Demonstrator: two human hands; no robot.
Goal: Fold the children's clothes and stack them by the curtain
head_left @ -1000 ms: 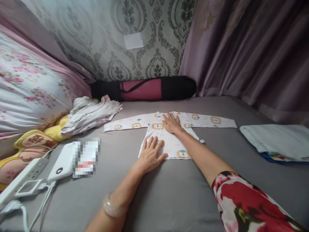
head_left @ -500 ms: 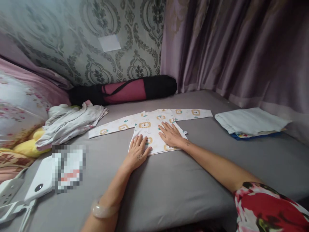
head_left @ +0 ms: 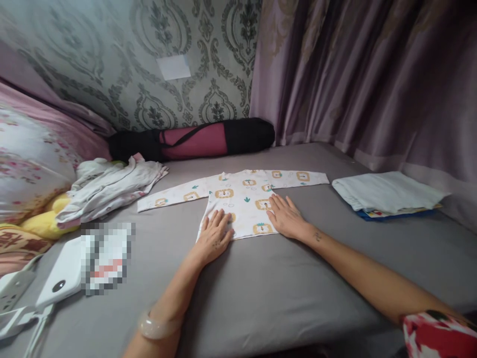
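Observation:
A small white long-sleeved shirt (head_left: 246, 201) with a yellow lion print lies spread flat on the grey bed sheet (head_left: 238, 293), its sleeves stretched out to both sides. My left hand (head_left: 215, 232) rests open on the lower left part of the shirt, fingers pointing away from me. On the shirt's lower right side edge lies my right hand (head_left: 287, 217), flat with the fingers extended. Part of the hem and the right side edge are hidden beneath my hands.
Folded light cloths (head_left: 387, 191) lie at the right. Crumpled clothes (head_left: 115, 191) and a yellow plush item (head_left: 44, 221) are at the left. Nearer me are a white device (head_left: 67, 271), a power strip (head_left: 15, 293) and cables. A black and maroon long bag (head_left: 196, 139) lies along the wall.
My right hand has slid rightwards from the middle of the shirt to its right side edge. The left hand stays at nearly the same spot on the shirt.

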